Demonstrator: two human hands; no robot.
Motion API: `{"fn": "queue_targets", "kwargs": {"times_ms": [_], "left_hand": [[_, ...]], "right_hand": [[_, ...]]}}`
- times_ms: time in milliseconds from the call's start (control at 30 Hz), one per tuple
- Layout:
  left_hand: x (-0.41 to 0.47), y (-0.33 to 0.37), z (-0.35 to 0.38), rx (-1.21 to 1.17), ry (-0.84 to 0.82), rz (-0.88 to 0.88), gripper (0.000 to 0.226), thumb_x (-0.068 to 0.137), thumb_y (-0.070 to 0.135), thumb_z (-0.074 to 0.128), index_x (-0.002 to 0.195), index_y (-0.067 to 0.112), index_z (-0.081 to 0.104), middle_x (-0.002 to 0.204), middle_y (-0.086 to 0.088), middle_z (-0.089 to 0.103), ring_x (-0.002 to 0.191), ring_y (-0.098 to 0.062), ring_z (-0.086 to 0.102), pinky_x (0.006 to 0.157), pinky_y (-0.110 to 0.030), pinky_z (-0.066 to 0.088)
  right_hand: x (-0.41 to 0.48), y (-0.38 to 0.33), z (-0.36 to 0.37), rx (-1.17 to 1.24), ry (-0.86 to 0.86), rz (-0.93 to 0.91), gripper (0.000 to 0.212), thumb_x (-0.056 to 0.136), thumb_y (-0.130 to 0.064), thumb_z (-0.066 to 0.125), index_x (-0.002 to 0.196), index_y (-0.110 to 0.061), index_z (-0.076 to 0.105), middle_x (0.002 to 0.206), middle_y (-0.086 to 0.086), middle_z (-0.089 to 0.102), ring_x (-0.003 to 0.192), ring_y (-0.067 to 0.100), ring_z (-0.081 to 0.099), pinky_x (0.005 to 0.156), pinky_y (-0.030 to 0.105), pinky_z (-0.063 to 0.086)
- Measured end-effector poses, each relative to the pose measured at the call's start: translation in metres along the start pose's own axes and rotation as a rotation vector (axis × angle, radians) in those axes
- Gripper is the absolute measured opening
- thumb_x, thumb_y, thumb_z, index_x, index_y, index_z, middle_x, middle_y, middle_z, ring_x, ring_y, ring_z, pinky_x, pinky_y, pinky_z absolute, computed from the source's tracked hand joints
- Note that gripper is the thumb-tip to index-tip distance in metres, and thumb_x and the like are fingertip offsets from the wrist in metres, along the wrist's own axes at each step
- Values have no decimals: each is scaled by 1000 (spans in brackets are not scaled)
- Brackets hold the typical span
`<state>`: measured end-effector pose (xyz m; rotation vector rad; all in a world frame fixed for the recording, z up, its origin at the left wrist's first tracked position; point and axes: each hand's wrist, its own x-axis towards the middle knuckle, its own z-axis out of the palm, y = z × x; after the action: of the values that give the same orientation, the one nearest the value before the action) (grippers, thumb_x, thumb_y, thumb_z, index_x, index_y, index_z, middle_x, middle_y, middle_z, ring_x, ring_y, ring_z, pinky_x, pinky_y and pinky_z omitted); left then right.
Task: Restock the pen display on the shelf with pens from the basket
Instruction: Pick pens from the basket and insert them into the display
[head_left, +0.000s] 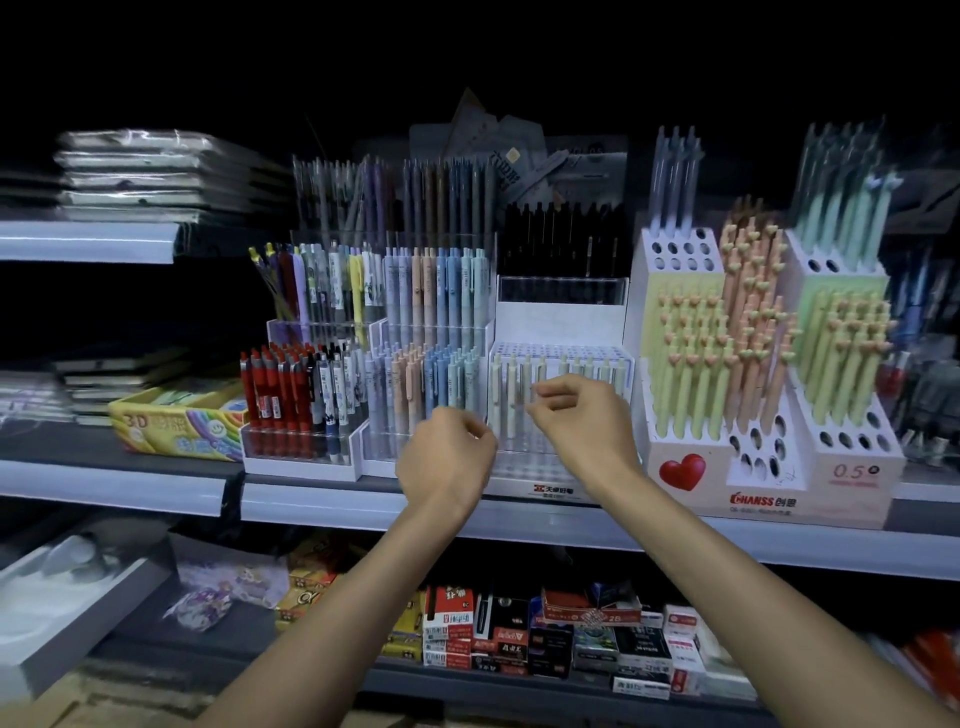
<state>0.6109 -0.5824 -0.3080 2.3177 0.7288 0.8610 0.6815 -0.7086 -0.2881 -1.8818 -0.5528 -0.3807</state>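
On the middle shelf (363, 512), a clear pen display (535, 467) holds a sparse row of pale pens (496, 384), and both hands hover just in front of it. The left hand (447, 460) shows its back, its fingers curled inward; whether they pinch anything is hidden. The right hand (582, 415) brings thumb and forefinger together beside a pen, but blur prevents telling whether it grips one. The upper shelves are lost in darkness.
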Motion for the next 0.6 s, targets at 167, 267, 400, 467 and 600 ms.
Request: {"fn": "queue_targets", "kwargs": {"times_ms": [167,267,400,467,600], "left_hand": [[-20,-33,-32,53,-65,201,25,93,39,61,112,34,77,108,6,75,101,-19,69,81,-40,59],[-36,-52,-53,242,-114,291,63,92,67,52,148,38,53,149,5,55,137,-24,50,112,-52,40],[-57,-76,-74,424,-182,358,93,84,89,29,164,43,13,173,1,16,160,-27,11,125,-62,12],[-66,-87,-80,457,-188,370,100,78,93,18,164,46,1,175,1,2,161,-28,0,125,-64,7],[-87,-110,-87,501,-180,407,103,76,95,11,164,44,-5,175,1,-5,161,-28,-5,125,-65,6]], "right_hand": [[-36,-10,-26,-257,-98,-201,36,91,-9,73,125,-19,70,122,-3,71,113,12,64,105,31,49],[-58,-16,-35,-495,-153,-263,54,91,-32,76,141,-25,57,149,2,53,142,23,44,116,38,37],[-88,-17,-33,-801,-253,-206,113,77,-83,60,163,-33,7,172,10,-11,157,33,-17,126,48,-4],[-102,-18,-32,-844,-304,-178,123,76,-88,54,163,-30,-11,168,10,-26,153,33,-30,126,52,-10],[-130,-18,-26,-869,-355,-127,126,75,-92,48,160,-31,-22,167,10,-31,151,34,-35,126,54,-11]]}}
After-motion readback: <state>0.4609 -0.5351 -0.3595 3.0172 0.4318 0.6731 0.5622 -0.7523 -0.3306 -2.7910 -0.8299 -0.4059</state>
